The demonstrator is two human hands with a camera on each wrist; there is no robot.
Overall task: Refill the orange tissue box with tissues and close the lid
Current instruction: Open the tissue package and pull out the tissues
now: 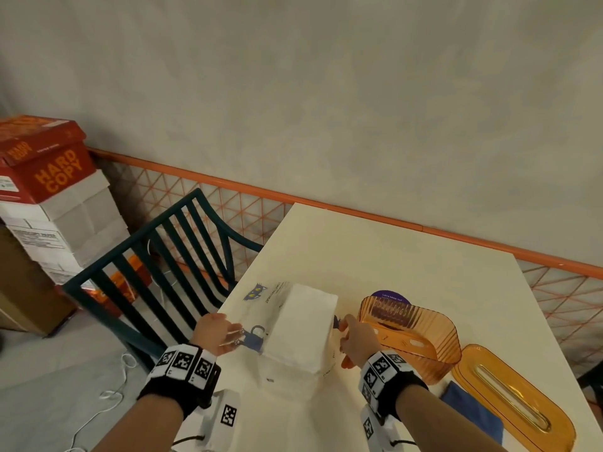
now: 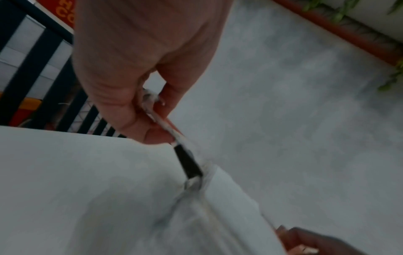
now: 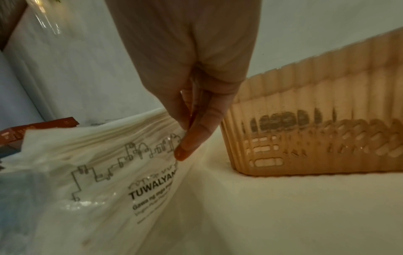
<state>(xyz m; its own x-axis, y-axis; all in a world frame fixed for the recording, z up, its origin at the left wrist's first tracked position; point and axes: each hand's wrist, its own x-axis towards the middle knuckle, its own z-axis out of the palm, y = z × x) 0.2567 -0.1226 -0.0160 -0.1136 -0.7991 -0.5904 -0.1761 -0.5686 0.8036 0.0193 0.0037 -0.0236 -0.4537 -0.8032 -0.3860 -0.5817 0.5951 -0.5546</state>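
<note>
A white stack of tissues (image 1: 301, 331) lies on the table inside its opened clear plastic wrapper (image 1: 261, 298), printed with blue cartoon figures. My left hand (image 1: 217, 332) pinches the wrapper's left flap (image 2: 185, 158) between thumb and fingers. My right hand (image 1: 354, 337) pinches the wrapper's right side (image 3: 152, 155) next to the printed text. The ribbed orange tissue box (image 1: 412, 334) stands empty and lidless just right of my right hand, and in the right wrist view the box (image 3: 316, 129) sits close behind my fingers. Its orange lid (image 1: 515, 396) with a slot lies at the table's front right.
A white table (image 1: 391, 252) holds everything. A blue cloth (image 1: 470, 409) lies beside the lid. A purple round item (image 1: 391, 294) peeks from behind the box. A dark green chair (image 1: 156, 265) stands at the left, with stacked paper cartons (image 1: 49, 197) beyond it. An orange railing (image 1: 359, 212) runs behind the table.
</note>
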